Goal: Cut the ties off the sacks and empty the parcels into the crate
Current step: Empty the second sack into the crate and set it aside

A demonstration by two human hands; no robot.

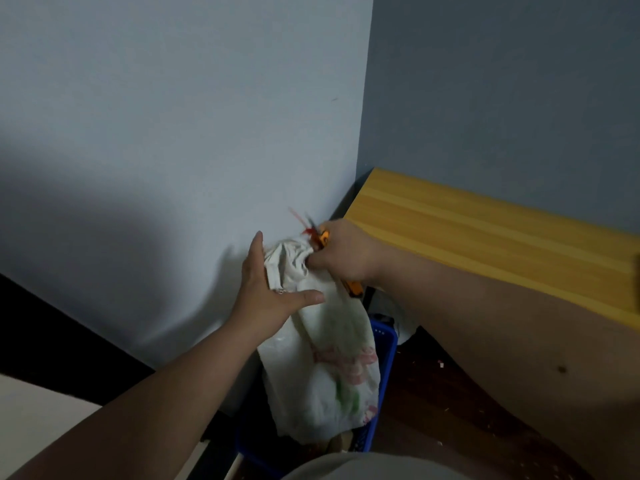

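My white sack [322,362] with red-green print stands upright in the blue crate [382,358], neck bunched by a red tie [306,231]

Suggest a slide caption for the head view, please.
Left hand steadies white sack over blue crate; right hand works orange cutter at red tie.

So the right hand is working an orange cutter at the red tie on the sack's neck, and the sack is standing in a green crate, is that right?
Not quite: the crate is blue, not green, as the head view shows. The rest stands: the right hand grips an orange cutter at the red tie on the neck of the white sack, which stands in that crate.
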